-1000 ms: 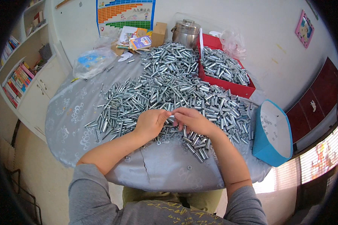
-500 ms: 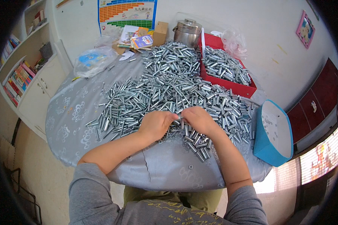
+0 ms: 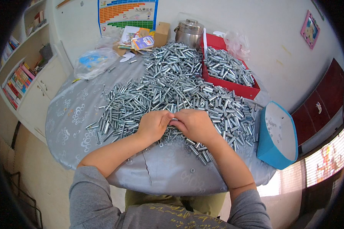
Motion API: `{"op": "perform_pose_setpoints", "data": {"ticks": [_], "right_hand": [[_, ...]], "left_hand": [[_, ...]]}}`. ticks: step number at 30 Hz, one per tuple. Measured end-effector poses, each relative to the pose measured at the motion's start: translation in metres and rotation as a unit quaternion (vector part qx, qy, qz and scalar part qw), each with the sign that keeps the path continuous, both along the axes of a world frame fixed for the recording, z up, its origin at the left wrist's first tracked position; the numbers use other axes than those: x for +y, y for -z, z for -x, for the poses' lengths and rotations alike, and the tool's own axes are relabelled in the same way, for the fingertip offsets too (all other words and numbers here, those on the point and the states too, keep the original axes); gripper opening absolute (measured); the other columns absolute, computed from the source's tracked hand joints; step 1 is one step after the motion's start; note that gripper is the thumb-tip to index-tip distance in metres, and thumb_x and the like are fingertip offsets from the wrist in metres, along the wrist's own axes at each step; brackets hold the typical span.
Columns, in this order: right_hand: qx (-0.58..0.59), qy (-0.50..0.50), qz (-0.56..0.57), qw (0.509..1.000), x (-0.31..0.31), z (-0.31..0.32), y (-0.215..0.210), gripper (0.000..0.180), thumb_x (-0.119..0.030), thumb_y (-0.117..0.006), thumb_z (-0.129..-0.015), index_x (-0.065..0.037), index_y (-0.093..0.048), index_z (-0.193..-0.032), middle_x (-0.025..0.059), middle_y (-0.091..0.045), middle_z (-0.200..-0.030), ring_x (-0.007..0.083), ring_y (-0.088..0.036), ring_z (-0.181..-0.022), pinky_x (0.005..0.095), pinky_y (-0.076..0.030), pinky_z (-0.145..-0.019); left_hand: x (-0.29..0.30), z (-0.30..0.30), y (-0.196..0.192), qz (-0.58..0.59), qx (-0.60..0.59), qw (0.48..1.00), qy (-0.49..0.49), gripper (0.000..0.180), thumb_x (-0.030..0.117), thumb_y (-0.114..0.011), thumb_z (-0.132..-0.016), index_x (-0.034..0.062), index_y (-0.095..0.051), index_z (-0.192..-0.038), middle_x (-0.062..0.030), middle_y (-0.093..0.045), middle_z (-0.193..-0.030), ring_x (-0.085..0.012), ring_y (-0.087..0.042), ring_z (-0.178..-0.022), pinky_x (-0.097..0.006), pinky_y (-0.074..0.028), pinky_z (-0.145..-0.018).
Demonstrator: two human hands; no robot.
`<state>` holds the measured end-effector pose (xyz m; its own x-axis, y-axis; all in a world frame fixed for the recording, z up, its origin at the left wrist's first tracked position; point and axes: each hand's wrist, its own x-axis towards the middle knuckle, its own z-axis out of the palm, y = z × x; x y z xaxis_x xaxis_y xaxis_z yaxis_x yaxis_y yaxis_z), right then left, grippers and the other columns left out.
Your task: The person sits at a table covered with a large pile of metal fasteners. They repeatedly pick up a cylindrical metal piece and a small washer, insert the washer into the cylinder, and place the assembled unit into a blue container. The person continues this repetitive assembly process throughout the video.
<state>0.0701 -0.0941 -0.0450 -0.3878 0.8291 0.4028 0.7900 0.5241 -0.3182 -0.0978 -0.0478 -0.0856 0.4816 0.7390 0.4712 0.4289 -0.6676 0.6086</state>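
My left hand (image 3: 154, 125) and my right hand (image 3: 197, 126) meet over the near side of a wide heap of silvery metal sleeves and bolts (image 3: 153, 95). Both are closed, thumbs and fingers pinched together tip to tip. A small glint of metal shows between them, but the fingers cover most of it and its kind cannot be made out. Below my right hand, a few loose metal sleeves (image 3: 202, 154) spill toward the table's near edge. A small metal nut or ring (image 3: 192, 170) lies apart on the grey tablecloth (image 3: 168, 173).
A red box (image 3: 246, 91) full of metal sleeves stands at the back right, beside a steel pot (image 3: 189, 33). At the right edge sits a blue bin (image 3: 269, 143) with small rings inside. Plastic bags (image 3: 95, 63) and booklets (image 3: 142, 42) lie at the back left.
Both hands have shifted slightly left. My right hand has turned so its back shows more, and its fingers have closed in against my left fingertips.
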Motion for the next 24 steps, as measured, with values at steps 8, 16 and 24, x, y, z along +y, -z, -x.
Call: {"op": "perform_pose_setpoints", "data": {"ticks": [8,16,24], "right_hand": [[-0.035,-0.022,-0.033,0.999,0.007,-0.019,-0.003,0.019,-0.027,-0.063,-0.076,-0.009,-0.064,-0.083,0.0060,-0.059,-0.075,0.0253,-0.058,-0.072,0.0347,-0.046,-0.061],[-0.055,0.052,-0.050,0.996,0.001,-0.030,-0.018,0.020,-0.029,-0.060,-0.078,-0.009,-0.065,-0.082,0.0062,-0.059,-0.073,0.0256,-0.058,-0.070,0.0358,-0.046,-0.060],[-0.005,-0.009,-0.050,0.999,-0.001,0.000,-0.006,0.021,-0.029,-0.059,-0.080,-0.009,-0.063,-0.076,0.0062,-0.058,-0.069,0.0254,-0.058,-0.067,0.0363,-0.046,-0.057]], "left_hand": [[0.004,-0.003,0.004,-0.010,0.024,0.999,-0.023,0.053,0.050,-0.033,-0.090,0.0087,-0.064,-0.076,-0.0155,-0.059,-0.068,-0.0354,-0.057,-0.066,-0.044,-0.041,-0.054],[0.007,-0.001,-0.004,-0.034,-0.029,0.998,-0.032,0.050,0.055,-0.037,-0.087,0.0059,-0.047,-0.085,-0.0131,-0.053,-0.065,-0.0343,-0.055,-0.060,-0.041,-0.041,-0.052],[0.004,0.005,-0.011,-0.109,0.018,0.994,-0.009,0.053,0.056,-0.040,-0.084,0.0056,-0.051,-0.070,-0.0114,-0.052,-0.064,-0.0335,-0.054,-0.061,-0.040,-0.039,-0.050]]}}
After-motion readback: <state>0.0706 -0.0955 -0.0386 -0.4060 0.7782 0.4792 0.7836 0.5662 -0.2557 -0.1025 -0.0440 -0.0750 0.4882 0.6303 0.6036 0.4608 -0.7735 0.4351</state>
